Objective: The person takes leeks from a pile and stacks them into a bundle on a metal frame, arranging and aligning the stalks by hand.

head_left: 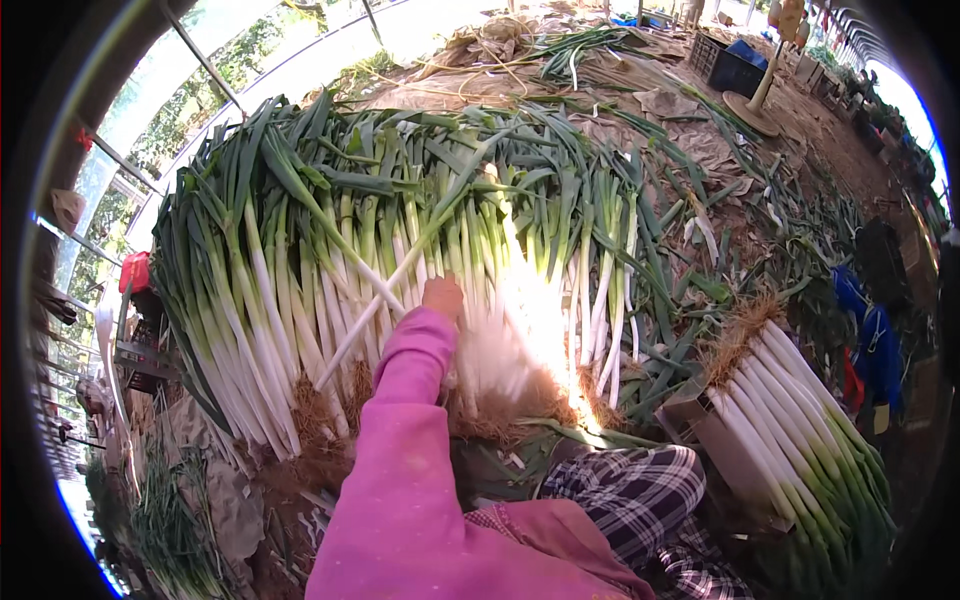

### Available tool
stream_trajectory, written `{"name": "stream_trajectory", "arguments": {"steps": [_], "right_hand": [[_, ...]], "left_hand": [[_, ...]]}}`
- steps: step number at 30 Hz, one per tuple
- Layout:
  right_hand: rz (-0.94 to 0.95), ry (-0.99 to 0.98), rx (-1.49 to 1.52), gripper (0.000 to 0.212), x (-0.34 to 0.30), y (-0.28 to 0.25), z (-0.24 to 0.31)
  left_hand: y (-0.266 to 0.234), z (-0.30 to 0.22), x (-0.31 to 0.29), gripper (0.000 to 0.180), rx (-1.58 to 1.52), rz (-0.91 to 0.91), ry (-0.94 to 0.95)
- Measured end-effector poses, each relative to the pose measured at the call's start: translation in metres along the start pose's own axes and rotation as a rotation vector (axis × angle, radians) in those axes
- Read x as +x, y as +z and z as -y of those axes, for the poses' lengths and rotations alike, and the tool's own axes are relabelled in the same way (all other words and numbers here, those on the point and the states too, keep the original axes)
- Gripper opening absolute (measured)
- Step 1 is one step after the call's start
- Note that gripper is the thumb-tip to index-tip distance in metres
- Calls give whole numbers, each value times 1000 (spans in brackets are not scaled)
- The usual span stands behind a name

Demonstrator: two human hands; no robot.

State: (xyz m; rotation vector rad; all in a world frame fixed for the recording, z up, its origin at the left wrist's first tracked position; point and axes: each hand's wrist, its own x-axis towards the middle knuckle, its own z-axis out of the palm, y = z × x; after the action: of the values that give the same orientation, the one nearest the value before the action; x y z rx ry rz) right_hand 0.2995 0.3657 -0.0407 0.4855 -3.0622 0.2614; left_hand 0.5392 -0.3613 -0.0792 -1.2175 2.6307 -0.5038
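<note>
Long green onions (255, 270) lie side by side in a wide pile, their dark leaves away from me and their bushy roots (490, 422) towards me. My left hand (443, 297), in a pink sleeve, reaches into the middle of the pile and rests among the white stems. Its fingers curl down and their tips are hidden, so what they hold does not show. Just left of the hand, two loose onions (365, 325) cross over the others. Bright sun and blur wash out the stems right of it. My right hand is out of view.
At my right, a bundle of green onions (790, 420) lies over a cardboard box (735, 450), roots towards the pile. My plaid-covered legs (640, 490) are between. Leaf scraps litter the ground. Farther off stand a dark crate (738, 75) and a round-based post (750, 112).
</note>
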Motion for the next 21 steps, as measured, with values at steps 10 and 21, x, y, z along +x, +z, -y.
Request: {"name": "stream_trajectory", "arguments": {"steps": [10, 21], "right_hand": [[6, 13, -25, 57, 6, -7, -2], [-7, -31, 4, 55, 2, -1, -15]], "left_hand": [[-63, -49, -10, 21, -671, 189, 57], [-46, -94, -322, 22, -572, 768, 346]]}}
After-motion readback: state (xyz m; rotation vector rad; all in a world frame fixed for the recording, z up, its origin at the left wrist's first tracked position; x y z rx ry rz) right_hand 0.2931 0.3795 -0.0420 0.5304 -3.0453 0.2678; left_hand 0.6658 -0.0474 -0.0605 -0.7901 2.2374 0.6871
